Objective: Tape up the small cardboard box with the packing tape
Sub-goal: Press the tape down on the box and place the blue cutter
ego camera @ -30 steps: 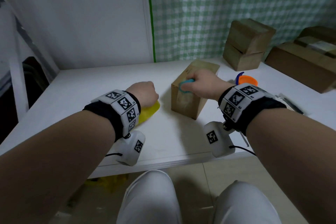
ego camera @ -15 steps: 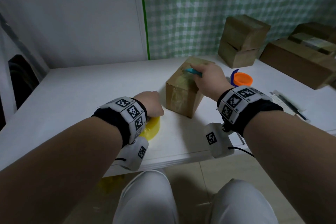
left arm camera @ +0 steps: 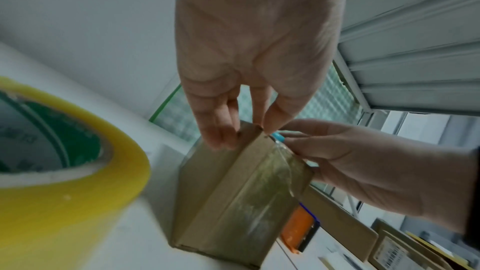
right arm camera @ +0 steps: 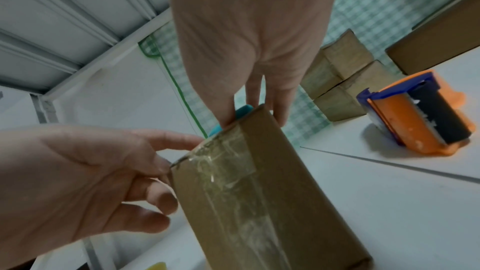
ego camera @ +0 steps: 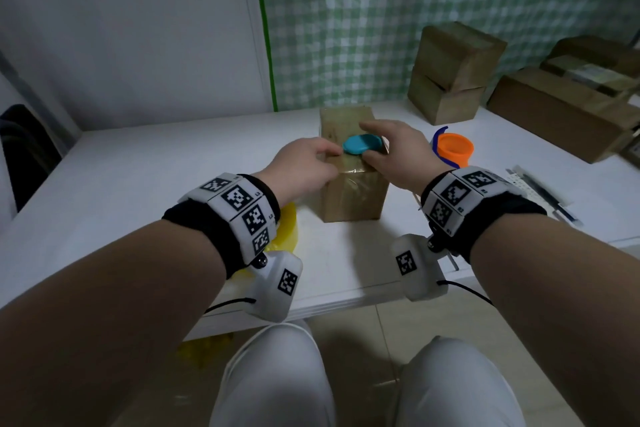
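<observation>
My left hand [ego camera: 300, 168] rests against the near top corner of the small cardboard box [ego camera: 351, 196], fingers fairly straight, with their tips on the edge and gripping nothing. My right hand [ego camera: 398, 156] lies over the top of the box with a flat teal tool [ego camera: 362, 143] under its fingers, thumb down the near side; the fingers look loosely bent around the tool rather than clenched, so I take it as a light hold.

The box stands on the tabletop [ego camera: 173, 163] between my hands. A strip of clear tape [right arm camera: 233, 171] already runs down its near face and over the top edge, wrinkled in places. The yellow roll of packing tape [left arm camera: 64, 171] sits on the tabletop just beside my left wrist, apart from the box.

I judge the job well advanced: one strip is laid and appears cut from the roll. What seems left is smoothing that strip flat and possibly sealing other seams, which I cannot see from here.
</observation>
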### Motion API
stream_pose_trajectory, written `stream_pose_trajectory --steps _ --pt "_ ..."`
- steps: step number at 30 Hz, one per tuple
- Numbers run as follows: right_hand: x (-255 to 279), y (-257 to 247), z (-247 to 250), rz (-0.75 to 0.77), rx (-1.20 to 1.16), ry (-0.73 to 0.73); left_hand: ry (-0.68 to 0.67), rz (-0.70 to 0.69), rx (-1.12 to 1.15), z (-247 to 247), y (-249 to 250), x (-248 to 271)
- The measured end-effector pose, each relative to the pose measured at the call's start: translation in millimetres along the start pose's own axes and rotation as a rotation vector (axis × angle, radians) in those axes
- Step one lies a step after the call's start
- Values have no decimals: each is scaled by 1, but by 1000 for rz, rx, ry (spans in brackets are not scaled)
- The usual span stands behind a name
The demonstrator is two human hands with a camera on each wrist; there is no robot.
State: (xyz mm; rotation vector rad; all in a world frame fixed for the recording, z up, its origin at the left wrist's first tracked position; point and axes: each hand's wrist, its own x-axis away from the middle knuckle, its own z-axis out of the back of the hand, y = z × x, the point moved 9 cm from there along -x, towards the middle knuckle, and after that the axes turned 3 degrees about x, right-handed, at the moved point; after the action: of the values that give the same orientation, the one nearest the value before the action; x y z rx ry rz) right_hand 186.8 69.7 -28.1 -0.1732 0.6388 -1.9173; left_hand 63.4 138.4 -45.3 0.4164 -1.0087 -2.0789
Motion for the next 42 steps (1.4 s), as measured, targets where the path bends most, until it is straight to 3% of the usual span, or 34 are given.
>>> stream_pose_trajectory --steps 3,6,10,14,23,27,32,42 --pt "2 13 7 -91 -60 102 50 -112 -176 1 9 1" --pt "12 41 14 -307 -176 219 54 -153 -161 -2 9 0" --pt "36 65 -15 -626 -516 11 69 -150 -69 -8 8 -1" --pt "52 56 -40 -724 -827 -206 121 -193 -130 -10 14 0" --pt "67 43 -57 -817 -1425 -179 180 -360 -285 -15 32 8" --pt "66 44 -62 -837 -1482 -172 186 -362 -280 -14 32 6" --pt "68 50 -71 -878 -1378 -255 173 -358 -296 -14 32 6" --pt "68 49 -72 -806 -1258 -312 174 -361 -274 -14 32 6"
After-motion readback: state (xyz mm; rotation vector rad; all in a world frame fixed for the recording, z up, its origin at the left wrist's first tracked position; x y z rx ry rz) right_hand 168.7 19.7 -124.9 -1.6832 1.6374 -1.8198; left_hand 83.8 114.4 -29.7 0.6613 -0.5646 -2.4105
